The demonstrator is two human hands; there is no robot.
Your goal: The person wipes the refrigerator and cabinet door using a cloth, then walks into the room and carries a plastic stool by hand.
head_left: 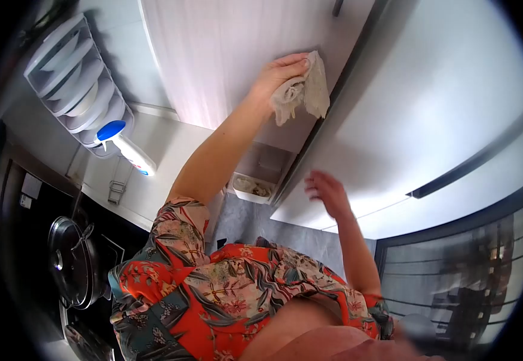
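My left hand (284,73) is raised against the pale cabinet door (213,48), its fingers closed on a crumpled whitish cloth (315,84). One part of the cloth hangs below the fingers, and another lies along the door's right edge. Lower down, my right hand (329,194) is in the air in front of the white fridge (406,138). It holds nothing; its fingers are loosely bent, apart and a little blurred.
At left, a spray bottle (130,150) with a blue head lies by a rack of dishes (78,78) on the white counter (168,144). A lidded pan (72,262) stands on the black stove. A small white bin (251,188) sits below the cabinet door.
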